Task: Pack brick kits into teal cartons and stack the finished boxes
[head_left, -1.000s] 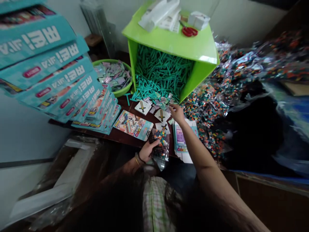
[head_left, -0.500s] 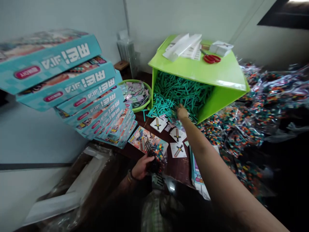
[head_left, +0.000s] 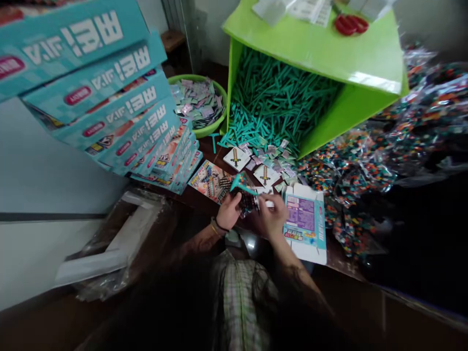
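Note:
My left hand [head_left: 228, 213] is closed on a clear plastic bag [head_left: 249, 205] with black grid-like pieces and colored bits. My right hand [head_left: 274, 214] pinches the end of a teal T-shaped plastic stick [head_left: 244, 186], its crossbar lying over the bag. Under and beyond the hands are a printed picture card [head_left: 206, 180] and white cards with pixel swords [head_left: 265, 175]. A flattened teal-and-purple carton [head_left: 305, 219] lies just right of my right hand. Small sachets [head_left: 281, 158] are scattered behind the cards.
A lime-green bin [head_left: 365, 105] on its side spills teal sticks [head_left: 285, 92]; red scissors [head_left: 350, 24] lie on top. A green basket [head_left: 223, 114] holds sachets. Stacked teal boxes [head_left: 127, 112] lean at left. Bags of colored beads [head_left: 365, 165] heap at right.
My right hand has come back from the bin's pile to the bag, bringing a teal stick. The view has tilted down, and the flattened carton shows more fully.

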Available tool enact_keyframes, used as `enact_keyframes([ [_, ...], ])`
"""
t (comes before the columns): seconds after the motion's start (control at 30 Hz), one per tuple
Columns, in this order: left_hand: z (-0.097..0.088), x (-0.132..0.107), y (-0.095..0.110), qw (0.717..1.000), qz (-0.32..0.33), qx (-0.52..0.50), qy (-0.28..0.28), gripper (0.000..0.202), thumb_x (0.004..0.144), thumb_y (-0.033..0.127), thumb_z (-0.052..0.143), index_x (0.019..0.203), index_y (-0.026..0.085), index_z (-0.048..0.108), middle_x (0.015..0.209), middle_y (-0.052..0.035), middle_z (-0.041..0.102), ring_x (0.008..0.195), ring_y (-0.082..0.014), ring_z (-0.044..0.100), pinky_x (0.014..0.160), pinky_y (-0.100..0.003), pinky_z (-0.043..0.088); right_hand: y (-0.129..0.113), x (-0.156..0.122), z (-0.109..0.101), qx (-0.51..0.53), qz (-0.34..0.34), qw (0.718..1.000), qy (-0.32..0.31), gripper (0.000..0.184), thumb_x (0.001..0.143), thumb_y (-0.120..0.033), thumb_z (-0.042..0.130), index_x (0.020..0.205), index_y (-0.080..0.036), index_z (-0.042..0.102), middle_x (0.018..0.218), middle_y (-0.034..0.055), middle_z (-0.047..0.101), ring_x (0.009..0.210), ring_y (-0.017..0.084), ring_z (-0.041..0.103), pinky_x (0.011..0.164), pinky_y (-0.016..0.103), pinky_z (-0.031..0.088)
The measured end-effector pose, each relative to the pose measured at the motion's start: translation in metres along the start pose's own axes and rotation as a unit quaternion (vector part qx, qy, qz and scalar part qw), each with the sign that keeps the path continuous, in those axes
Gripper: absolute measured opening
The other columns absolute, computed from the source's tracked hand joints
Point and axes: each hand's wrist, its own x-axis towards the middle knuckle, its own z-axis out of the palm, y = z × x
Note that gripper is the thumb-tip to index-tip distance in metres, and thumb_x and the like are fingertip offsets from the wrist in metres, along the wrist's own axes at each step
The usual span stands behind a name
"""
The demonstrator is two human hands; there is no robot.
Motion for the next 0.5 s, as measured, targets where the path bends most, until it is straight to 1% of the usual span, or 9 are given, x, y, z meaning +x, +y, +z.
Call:
enact_keyframes([
  [0.03, 0.003, -0.002, -0.007, 1.0, 0.017, 0.008, 0.006, 0.033, 0.084, 0.03, 0.08, 0.115, 0.024, 0.071, 0.12, -0.0057, 0.076, 0.124, -0.0249, 0.067, 0.111, -0.04, 0.051, -0.005, -0.025, 0.0, 0.006, 0.015, 1.0, -0.018, 0.024, 0.093, -0.047, 0.067, 0.085, -0.025, 0.074, 0.082, 0.0054, 0.071, 0.077, 0.023, 0.065, 0.077, 0.04, 0.056],
  [0.1, 0.007, -0.007, -0.018, 0.999, 0.033, 0.026, 0.019, 0.035, 0.085, 0.027, 0.079, 0.119, 0.024, 0.07, 0.124, -0.0053, 0.074, 0.129, -0.0239, 0.063, 0.115, -0.038, 0.046, -0.007, -0.053, -0.003, 0.003, 0.028, 0.999, -0.036, 0.024, 0.094, -0.047, 0.067, 0.085, -0.027, 0.075, 0.084, 0.0063, 0.071, 0.081, 0.025, 0.066, 0.082, 0.043, 0.056],
  [0.17, 0.01, -0.016, -0.026, 0.999, 0.032, 0.038, 0.018, 0.041, 0.083, 0.026, 0.081, 0.122, 0.023, 0.068, 0.127, -0.0049, 0.073, 0.133, -0.0245, 0.061, 0.117, -0.038, 0.044, -0.002, -0.06, -0.011, -0.008, 0.027, 0.999, -0.028, 0.024, 0.091, -0.05, 0.07, 0.092, -0.026, 0.075, 0.101, 0.0092, 0.072, 0.102, 0.029, 0.066, 0.099, 0.049, 0.053],
  [0.2, 0.012, -0.022, -0.029, 0.998, 0.031, 0.044, 0.011, 0.044, 0.082, 0.026, 0.082, 0.124, 0.022, 0.068, 0.128, -0.005, 0.073, 0.134, -0.0251, 0.06, 0.118, -0.038, 0.043, 0.001, -0.06, -0.017, -0.002, 0.029, 0.999, -0.028, 0.029, 0.089, -0.051, 0.073, 0.102, -0.026, 0.075, 0.114, 0.0105, 0.071, 0.116, 0.03, 0.063, 0.108, 0.052, 0.049],
  [0.27, 0.016, -0.033, -0.034, 0.997, 0.039, 0.065, -0.008, 0.046, 0.081, 0.027, 0.084, 0.124, 0.022, 0.068, 0.13, -0.0053, 0.073, 0.136, -0.0262, 0.058, 0.119, -0.038, 0.042, 0.008, -0.059, -0.026, 0.06, 0.062, 0.995, -0.058, 0.05, 0.086, -0.056, 0.074, 0.126, -0.026, 0.07, 0.137, 0.0108, 0.064, 0.136, 0.031, 0.053, 0.12, 0.052, 0.04],
  [0.3, 0.018, -0.039, -0.037, 0.995, 0.049, 0.082, -0.017, 0.046, 0.08, 0.027, 0.084, 0.123, 0.022, 0.069, 0.13, -0.0057, 0.073, 0.137, -0.0266, 0.058, 0.12, -0.038, 0.04, 0.011, -0.06, -0.029, 0.108, 0.093, 0.986, -0.084, 0.058, 0.087, -0.058, 0.072, 0.135, -0.026, 0.065, 0.143, 0.0098, 0.061, 0.141, 0.03, 0.05, 0.122, 0.051, 0.039],
  [0.37, 0.021, -0.049, -0.041, 0.988, 0.082, 0.129, -0.028, 0.046, 0.078, 0.027, 0.086, 0.121, 0.021, 0.071, 0.128, -0.0072, 0.074, 0.136, -0.0279, 0.058, 0.121, -0.039, 0.039, 0.014, -0.068, -0.032, 0.194, 0.157, 0.96, -0.127, 0.063, 0.089, -0.061, 0.068, 0.141, -0.027, 0.061, 0.144, 0.0074, 0.063, 0.144, 0.028, 0.05, 0.124, 0.048, 0.037],
  [0.4, 0.021, -0.052, -0.043, 0.982, 0.1, 0.154, -0.032, 0.045, 0.078, 0.028, 0.086, 0.12, 0.021, 0.072, 0.126, -0.0081, 0.075, 0.134, -0.0287, 0.06, 0.121, -0.04, 0.038, 0.015, -0.074, -0.031, 0.22, 0.183, 0.949, -0.131, 0.062, 0.089, -0.062, 0.068, 0.14, -0.028, 0.062, 0.142, 0.0067, 0.065, 0.143, 0.028, 0.051, 0.125, 0.048, 0.037],
  [0.5, 0.016, -0.058, -0.047, 0.963, 0.137, 0.224, -0.051, 0.044, 0.08, 0.035, 0.085, 0.12, 0.02, 0.072, 0.128, -0.0106, 0.074, 0.129, -0.0305, 0.063, 0.121, -0.044, 0.04, 0.014, -0.091, -0.028, 0.249, 0.222, 0.938, -0.094, 0.064, 0.083, -0.062, 0.075, 0.136, -0.027, 0.065, 0.142, 0.0068, 0.066, 0.139, 0.028, 0.055, 0.124, 0.049, 0.039],
])
